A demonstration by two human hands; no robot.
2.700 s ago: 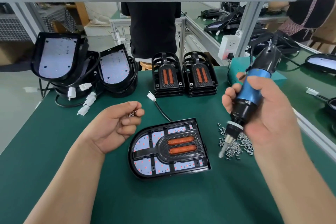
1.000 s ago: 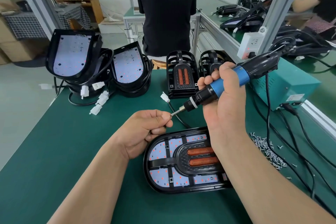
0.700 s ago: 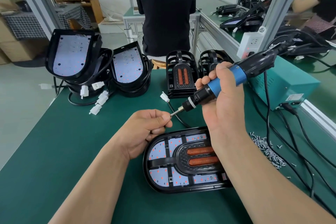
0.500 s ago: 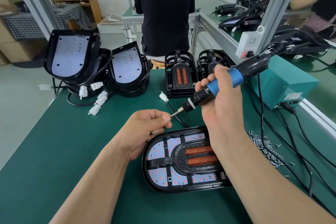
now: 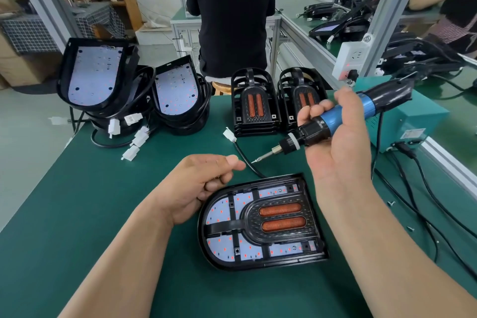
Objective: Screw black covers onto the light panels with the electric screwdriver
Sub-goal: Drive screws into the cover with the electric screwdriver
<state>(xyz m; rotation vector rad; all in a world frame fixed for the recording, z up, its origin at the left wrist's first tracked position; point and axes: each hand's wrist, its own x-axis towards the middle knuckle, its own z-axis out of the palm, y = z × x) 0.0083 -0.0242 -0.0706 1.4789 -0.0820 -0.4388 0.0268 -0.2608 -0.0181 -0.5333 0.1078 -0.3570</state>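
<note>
A light panel (image 5: 219, 214) lies flat on the green mat (image 5: 90, 214) with a black cover (image 5: 281, 240) set on it, two orange bars at its middle. My left hand (image 5: 196, 183) hovers at the panel's upper left corner, fingers curled into the palm and thumb on top; the screws it pinched earlier are hidden. My right hand (image 5: 340, 157) grips the blue and black electric screwdriver (image 5: 333, 121) above the panel. The bit (image 5: 258, 160) points left, a short gap from my left thumb.
Two stacks of black covers (image 5: 254, 103) stand behind the panel. Bare light panels (image 5: 93, 75) with cables and white plugs are piled at the back left. A teal power box (image 5: 413, 121) and black cords sit right. A person in black stands behind.
The screwdriver bit has pulled back to the right, away from my left fingertips, which were pinched at the bit. My left hand has stayed beside the panel.
</note>
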